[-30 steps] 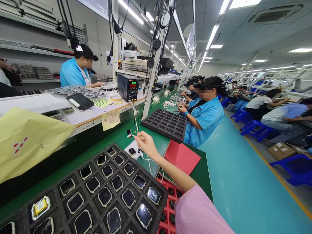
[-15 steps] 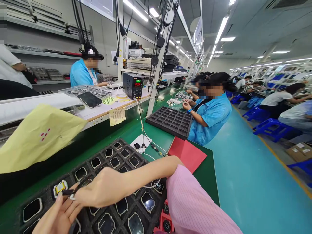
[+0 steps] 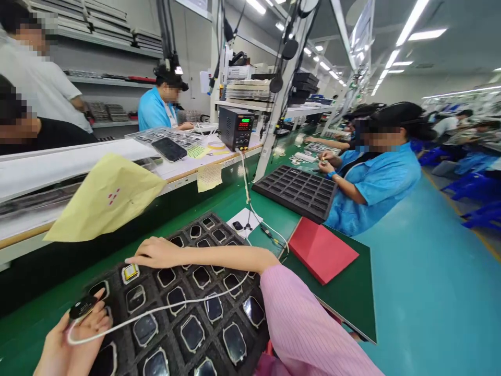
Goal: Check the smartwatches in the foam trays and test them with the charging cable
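Observation:
My left hand (image 3: 80,331), at the lower left, is closed around a black rounded piece (image 3: 83,308). A white cable (image 3: 172,307) runs across the tray to this hand. An open watch case (image 3: 130,272) with a yellow, battery-like part inside sits in a slot of the black foam tray (image 3: 178,308). Over the tray's far side, my right hand (image 3: 158,253) has bent fingers, their tips at the upper edge of that case. The back of the hand hides what they pinch, if anything. Several dark-screened watches (image 3: 192,334) fill other slots.
A small watch lies on a white sheet (image 3: 243,220) behind the tray. A red folder (image 3: 323,250) and another black foam tray (image 3: 295,193) are to the right. A power supply (image 3: 236,128) and a phone (image 3: 169,150) stand on the shelf. A yellow sheet (image 3: 105,198) overhangs its edge. Co-workers sit nearby.
My hands have separated: the right has drawn back over the tray's far side, while the left now holds the black piece near the tray's left edge. The white cable now stretches across the watches.

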`<state>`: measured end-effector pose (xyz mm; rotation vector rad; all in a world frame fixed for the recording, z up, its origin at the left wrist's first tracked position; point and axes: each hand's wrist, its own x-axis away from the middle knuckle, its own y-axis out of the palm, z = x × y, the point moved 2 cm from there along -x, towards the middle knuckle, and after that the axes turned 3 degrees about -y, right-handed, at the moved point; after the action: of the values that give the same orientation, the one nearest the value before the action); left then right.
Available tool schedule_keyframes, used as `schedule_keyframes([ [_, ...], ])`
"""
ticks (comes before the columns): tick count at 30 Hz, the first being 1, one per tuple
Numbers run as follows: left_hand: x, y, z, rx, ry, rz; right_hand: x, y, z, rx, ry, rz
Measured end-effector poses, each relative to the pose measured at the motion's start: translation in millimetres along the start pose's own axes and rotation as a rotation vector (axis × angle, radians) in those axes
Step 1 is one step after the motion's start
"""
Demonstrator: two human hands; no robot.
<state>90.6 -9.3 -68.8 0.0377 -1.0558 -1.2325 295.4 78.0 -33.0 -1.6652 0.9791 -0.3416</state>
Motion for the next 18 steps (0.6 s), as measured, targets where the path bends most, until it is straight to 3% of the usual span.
schedule_keyframes([
  [3,5,2.9,1,0.058,0.029,-0.108,-4,12,5,0.071,0.000,-0.011],
  [7,3,-0.6,-13,-0.004,0.000,-0.252,-4,19,14,0.095,0.009,-0.014],
  [10,1,2.9,-22,-0.077,0.060,-0.404,-8,19,23,0.092,-0.002,0.009],
  [14,6,9.6,-24,-0.172,0.161,-0.445,-12,19,26,0.058,-0.021,0.028],
  [18,14,9.8,-24,-0.170,0.147,-0.457,-13,23,22,0.022,-0.038,0.023],
])
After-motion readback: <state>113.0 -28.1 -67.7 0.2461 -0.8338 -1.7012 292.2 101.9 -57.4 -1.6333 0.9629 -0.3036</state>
